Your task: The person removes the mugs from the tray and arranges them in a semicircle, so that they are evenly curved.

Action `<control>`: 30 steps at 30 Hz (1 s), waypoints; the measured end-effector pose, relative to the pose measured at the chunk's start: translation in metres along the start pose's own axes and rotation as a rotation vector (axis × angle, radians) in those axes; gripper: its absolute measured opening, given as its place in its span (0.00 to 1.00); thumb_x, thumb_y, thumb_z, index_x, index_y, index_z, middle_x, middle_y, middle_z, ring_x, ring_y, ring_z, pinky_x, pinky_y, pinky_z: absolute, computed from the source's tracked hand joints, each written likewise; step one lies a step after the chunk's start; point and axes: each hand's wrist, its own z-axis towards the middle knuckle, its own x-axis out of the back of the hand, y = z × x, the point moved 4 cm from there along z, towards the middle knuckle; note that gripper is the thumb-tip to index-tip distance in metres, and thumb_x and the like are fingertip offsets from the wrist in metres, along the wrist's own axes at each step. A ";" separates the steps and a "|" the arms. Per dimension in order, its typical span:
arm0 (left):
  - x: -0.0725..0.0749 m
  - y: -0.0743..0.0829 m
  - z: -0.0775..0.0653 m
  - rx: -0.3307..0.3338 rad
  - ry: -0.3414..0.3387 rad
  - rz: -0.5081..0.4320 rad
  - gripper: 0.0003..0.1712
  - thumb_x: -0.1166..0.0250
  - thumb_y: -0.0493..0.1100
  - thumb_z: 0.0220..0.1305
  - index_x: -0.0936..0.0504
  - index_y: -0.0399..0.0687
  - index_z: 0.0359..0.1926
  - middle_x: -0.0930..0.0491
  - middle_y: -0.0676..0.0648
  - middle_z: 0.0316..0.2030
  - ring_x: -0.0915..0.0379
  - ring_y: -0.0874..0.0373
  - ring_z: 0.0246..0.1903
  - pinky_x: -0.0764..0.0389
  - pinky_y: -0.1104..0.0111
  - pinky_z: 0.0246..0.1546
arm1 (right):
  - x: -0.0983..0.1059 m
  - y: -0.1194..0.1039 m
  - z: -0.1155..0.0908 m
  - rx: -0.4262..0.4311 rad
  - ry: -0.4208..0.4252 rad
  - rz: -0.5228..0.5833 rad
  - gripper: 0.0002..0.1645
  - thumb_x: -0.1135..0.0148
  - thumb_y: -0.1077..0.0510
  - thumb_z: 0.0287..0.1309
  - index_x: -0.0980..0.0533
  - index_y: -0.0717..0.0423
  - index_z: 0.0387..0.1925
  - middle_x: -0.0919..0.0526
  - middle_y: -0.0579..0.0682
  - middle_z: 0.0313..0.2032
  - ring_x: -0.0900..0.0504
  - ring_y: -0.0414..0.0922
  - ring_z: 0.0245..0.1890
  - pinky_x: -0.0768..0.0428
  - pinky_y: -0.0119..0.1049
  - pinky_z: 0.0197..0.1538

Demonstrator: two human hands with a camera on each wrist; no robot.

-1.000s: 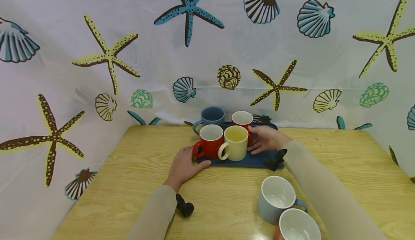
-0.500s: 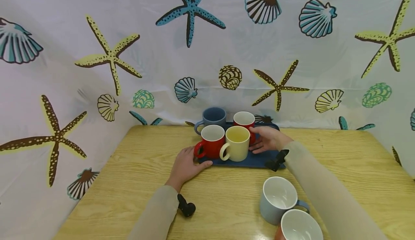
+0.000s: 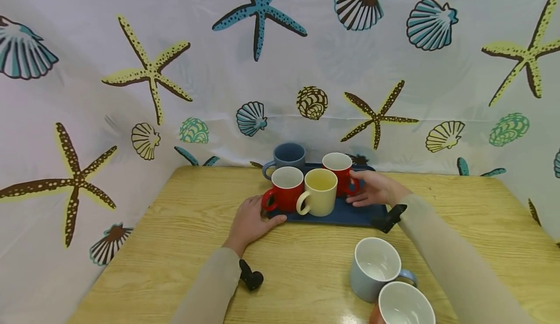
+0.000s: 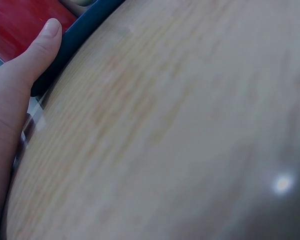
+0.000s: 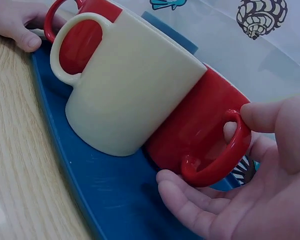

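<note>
A blue tray (image 3: pixel 360 214) at the table's far side bears several mugs. My right hand (image 3: pixel 375 188) holds the back red mug (image 5: pixel 200 122) by its handle, with the thumb on top and a finger behind. That red mug touches or nearly touches the cream mug (image 3: pixel 321 200); I cannot tell which. Another red mug (image 3: pixel 290 195) stands left of the cream one, and a blue mug (image 3: pixel 289 156) is behind it. My left hand (image 3: pixel 250 223) grips the tray's front left corner, with its thumb (image 4: pixel 42 47) along the front rim; its other fingers are partly hidden.
A light blue mug (image 3: pixel 369 275) and an orange-red mug (image 3: pixel 404 307) with white insides stand on the wooden table (image 3: pixel 297 270), near my right forearm. A curtain (image 3: pixel 280 86) printed with starfish and shells hangs right behind the tray.
My right hand has shifted the back red mug a little to the right, away from the blue mug. The left hand stays on the tray, and the other mugs keep their places.
</note>
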 end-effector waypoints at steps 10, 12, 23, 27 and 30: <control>0.003 0.001 0.000 -0.009 -0.003 0.000 0.52 0.45 0.80 0.44 0.30 0.50 0.61 0.25 0.47 0.54 0.35 0.48 0.56 0.38 0.51 0.58 | 0.012 0.007 -0.019 0.032 -0.083 0.025 0.19 0.59 0.43 0.69 0.33 0.49 0.28 0.48 0.68 0.64 0.36 0.66 0.60 0.31 0.53 0.57; 0.002 0.001 0.000 -0.010 -0.004 0.001 0.52 0.46 0.81 0.44 0.30 0.51 0.61 0.25 0.47 0.54 0.35 0.48 0.55 0.38 0.51 0.59 | 0.014 0.008 -0.021 0.043 -0.078 -0.005 0.19 0.59 0.43 0.69 0.34 0.49 0.29 0.46 0.68 0.62 0.34 0.65 0.58 0.31 0.52 0.57; 0.002 0.002 -0.001 0.008 -0.022 0.004 0.54 0.48 0.81 0.44 0.30 0.50 0.62 0.26 0.45 0.55 0.36 0.46 0.57 0.39 0.51 0.60 | 0.020 0.010 -0.030 0.101 -0.067 -0.085 0.17 0.60 0.43 0.69 0.36 0.51 0.33 0.37 0.67 0.54 0.25 0.61 0.52 0.27 0.50 0.53; 0.001 0.001 -0.001 -0.004 -0.006 0.001 0.53 0.47 0.81 0.44 0.30 0.49 0.61 0.25 0.46 0.54 0.36 0.46 0.56 0.39 0.51 0.59 | 0.020 0.012 -0.033 0.119 -0.075 -0.092 0.16 0.60 0.44 0.70 0.37 0.52 0.36 0.34 0.67 0.52 0.24 0.59 0.50 0.26 0.50 0.52; 0.001 0.000 -0.001 -0.011 0.002 -0.006 0.52 0.46 0.80 0.45 0.30 0.49 0.61 0.25 0.46 0.54 0.35 0.47 0.56 0.39 0.51 0.59 | 0.020 0.013 -0.037 0.130 -0.091 -0.086 0.16 0.60 0.45 0.70 0.36 0.52 0.35 0.32 0.66 0.49 0.24 0.59 0.50 0.27 0.50 0.53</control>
